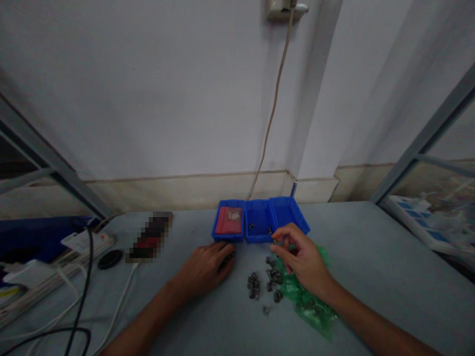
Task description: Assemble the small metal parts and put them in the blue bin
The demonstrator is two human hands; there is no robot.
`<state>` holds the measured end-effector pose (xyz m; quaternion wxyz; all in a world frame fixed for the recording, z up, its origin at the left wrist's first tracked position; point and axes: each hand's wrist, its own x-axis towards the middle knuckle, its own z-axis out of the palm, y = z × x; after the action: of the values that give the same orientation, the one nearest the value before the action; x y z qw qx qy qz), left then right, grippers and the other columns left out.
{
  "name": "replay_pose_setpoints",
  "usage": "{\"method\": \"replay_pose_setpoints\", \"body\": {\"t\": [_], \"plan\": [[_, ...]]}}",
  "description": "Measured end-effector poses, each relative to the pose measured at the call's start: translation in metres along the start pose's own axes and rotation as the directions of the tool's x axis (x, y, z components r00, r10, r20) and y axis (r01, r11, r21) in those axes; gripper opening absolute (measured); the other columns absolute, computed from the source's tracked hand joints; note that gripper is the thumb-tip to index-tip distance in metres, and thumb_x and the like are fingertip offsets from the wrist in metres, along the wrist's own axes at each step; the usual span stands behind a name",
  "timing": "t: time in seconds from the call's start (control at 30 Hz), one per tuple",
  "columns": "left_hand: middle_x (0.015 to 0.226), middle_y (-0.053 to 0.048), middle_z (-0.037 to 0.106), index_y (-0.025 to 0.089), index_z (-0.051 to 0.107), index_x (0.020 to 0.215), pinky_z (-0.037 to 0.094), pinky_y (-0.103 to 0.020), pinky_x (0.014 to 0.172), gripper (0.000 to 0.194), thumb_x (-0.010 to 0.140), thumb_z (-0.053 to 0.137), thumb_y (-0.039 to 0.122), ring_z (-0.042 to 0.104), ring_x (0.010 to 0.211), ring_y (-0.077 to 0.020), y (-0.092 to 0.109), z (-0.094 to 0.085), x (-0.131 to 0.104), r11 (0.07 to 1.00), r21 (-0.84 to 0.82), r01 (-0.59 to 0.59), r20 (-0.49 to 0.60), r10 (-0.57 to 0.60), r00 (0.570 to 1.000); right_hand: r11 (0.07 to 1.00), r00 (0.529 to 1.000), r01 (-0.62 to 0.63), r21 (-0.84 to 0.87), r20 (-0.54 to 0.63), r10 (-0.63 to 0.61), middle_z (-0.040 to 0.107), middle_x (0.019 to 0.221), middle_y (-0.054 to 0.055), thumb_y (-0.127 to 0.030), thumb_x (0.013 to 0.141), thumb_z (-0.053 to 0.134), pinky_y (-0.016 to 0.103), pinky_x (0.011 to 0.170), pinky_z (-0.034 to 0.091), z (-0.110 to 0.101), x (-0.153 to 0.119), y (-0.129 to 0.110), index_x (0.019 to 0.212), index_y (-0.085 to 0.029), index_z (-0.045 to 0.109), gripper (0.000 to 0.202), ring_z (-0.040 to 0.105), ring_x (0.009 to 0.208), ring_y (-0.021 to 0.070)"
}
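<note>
Possibly the weak spot: a light pinch beside closely set rims

The right hand [299, 259] pinches what looks like a small metal part [274, 242] between thumb and forefinger, its other fingers curled behind; the part is too small and dim for its shape to be told. Should those tips loosen or roll, it could drop. Just beyond them is the front of the middle blue bin [259, 239], with a few pieces inside, and the right blue bin [289, 210] adjoins it, beyond the knuckles. A part clipping a rim there might bounce onto the table [371, 262] or into the neighbouring bin.

Below that hand, toward the person, lie loose metal parts [254, 286] in small heaps, some against the edge of a green plastic bag [315, 316] that spreads under the palm and wrist. A dragging wrist could pull the film and scatter them. One stray piece [266, 310], nearest the person, would be easy to brush away unnoticed.

The left hand [210, 264] rests on the table, fingers close together and bent; whether it grips anything beneath them I cannot tell. Sliding forward, it might nudge the left blue bin [228, 238] holding a red packet [228, 221]; sliding sideways, it might disturb the nearer heap.
</note>
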<state>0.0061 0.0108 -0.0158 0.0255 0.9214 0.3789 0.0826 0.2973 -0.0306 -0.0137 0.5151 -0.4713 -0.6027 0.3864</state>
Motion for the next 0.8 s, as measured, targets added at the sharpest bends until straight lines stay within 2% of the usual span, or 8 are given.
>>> {"method": "replay_pose_setpoints", "body": {"t": [0.13, 0.27, 0.37, 0.47, 0.53, 0.6, 0.7, 0.8], "plan": [[0.108, -0.008, 0.073, 0.022, 0.063, 0.121, 0.056, -0.037, 0.079, 0.020, 0.108, 0.050, 0.031, 0.073, 0.095, -0.0263, 0.001, 0.000, 0.001, 1.000, 0.008, 0.004, 0.001, -0.004, 1.000, 0.931, 0.964, 0.255, -0.262, -0.010, -0.267, 0.062, 0.096, 0.005, -0.034, 0.094, 0.080, 0.035, 0.068, 0.050, -0.003, -0.002, -0.004, 0.104, -0.028, 0.074, 0.014, 0.059, 0.074, 0.0199], [0.107, -0.009, 0.074, 0.022, 0.064, 0.120, 0.056, -0.037, 0.076, 0.021, 0.107, 0.052, 0.033, 0.073, 0.093, -0.0271, 0.003, -0.005, 0.000, 0.999, 0.040, 0.010, 0.002, -0.010, 1.000, 0.907, 0.954, 0.296, -0.299, 0.051, -0.295, 0.065, 0.108, 0.008, -0.028, 0.103, 0.067, 0.037, 0.075, 0.053, -0.004, -0.003, -0.006, 0.113, -0.029, 0.074, 0.012, 0.063, 0.086, 0.0225], [0.108, -0.009, 0.075, 0.022, 0.063, 0.123, 0.056, -0.037, 0.079, 0.023, 0.104, 0.057, 0.035, 0.073, 0.094, -0.0275, 0.002, -0.008, -0.001, 0.999, 0.045, 0.016, 0.003, -0.016, 1.000, 0.965, 0.981, 0.190, -0.180, 0.067, -0.181, 0.065, 0.109, 0.008, -0.035, 0.103, 0.067, 0.031, 0.063, 0.055, -0.001, -0.002, -0.004, 0.116, -0.029, 0.074, 0.016, 0.064, 0.085, 0.0218], [0.113, -0.010, 0.075, 0.023, 0.062, 0.126, 0.056, -0.038, 0.081, 0.028, 0.103, 0.060, 0.038, 0.073, 0.097, -0.0282, 0.000, -0.008, -0.003, 0.999, 0.049, 0.023, 0.000, -0.023, 1.000, 0.999, 0.996, 0.027, 0.043, 0.088, -0.031, 0.065, 0.103, 0.005, -0.044, 0.101, 0.068, 0.026, 0.046, 0.051, 0.004, -0.001, -0.002, 0.119, -0.028, 0.070, 0.024, 0.059, 0.064, 0.0153], [0.115, -0.009, 0.075, 0.024, 0.062, 0.128, 0.055, -0.038, 0.081, 0.029, 0.103, 0.059, 0.039, 0.073, 0.098, -0.0285, -0.001, -0.007, -0.003, 0.999, 0.044, 0.027, 0.003, -0.027, 1.000, 0.982, 0.992, -0.067, 0.178, 0.118, 0.047, 0.065, 0.097, 0.003, -0.048, 0.101, 0.067, 0.024, 0.042, 0.049, 0.006, 0.000, -0.002, 0.118, -0.027, 0.069, 0.027, 0.053, 0.055, 0.0116], [0.116, -0.009, 0.075, 0.025, 0.061, 0.130, 0.055, -0.037, 0.081, 0.030, 0.103, 0.058, 0.039, 0.073, 0.097, -0.0280, -0.001, -0.008, -0.004, 0.999, 0.034, 0.027, 0.007, -0.027, 1.000, 0.937, 0.981, -0.160, 0.311, 0.155, 0.116, 0.063, 0.092, 0.001, -0.048, 0.099, 0.069, 0.021, 0.041, 0.047, 0.007, 0.000, -0.003, 0.114, -0.025, 0.070, 0.028, 0.049, 0.055, 0.0103], [0.115, -0.008, 0.075, 0.026, 0.060, 0.132, 0.053, -0.035, 0.080, 0.031, 0.102, 0.058, 0.035, 0.073, 0.096, -0.0264, -0.001, -0.009, -0.004, 1.000, 0.019, 0.020, 0.014, -0.020, 1.000, 0.815, 0.946, -0.309, 0.490, 0.246, 0.210, 0.055, 0.082, -0.002, -0.045, 0.096, 0.075, 0.016, 0.041, 0.037, 0.006, 0.001, -0.004, 0.111, -0.023, 0.073, 0.026, 0.040, 0.055, 0.0081], [0.114, -0.007, 0.075, 0.026, 0.061, 0.131, 0.053, -0.034, 0.081, 0.032, 0.100, 0.059, 0.031, 0.073, 0.096, -0.0259, 0.000, -0.009, -0.004, 1.000, 0.010, 0.013, 0.020, -0.013, 1.000, 0.698, 0.904, -0.418, 0.582, 0.342, 0.257, 0.042, 0.069, -0.007, -0.041, 0.094, 0.079, 0.015, 0.042, 0.029, 0.005, 0.001, -0.001, 0.108, -0.021, 0.074, 0.025, 0.029, 0.052, 0.0063]]}}
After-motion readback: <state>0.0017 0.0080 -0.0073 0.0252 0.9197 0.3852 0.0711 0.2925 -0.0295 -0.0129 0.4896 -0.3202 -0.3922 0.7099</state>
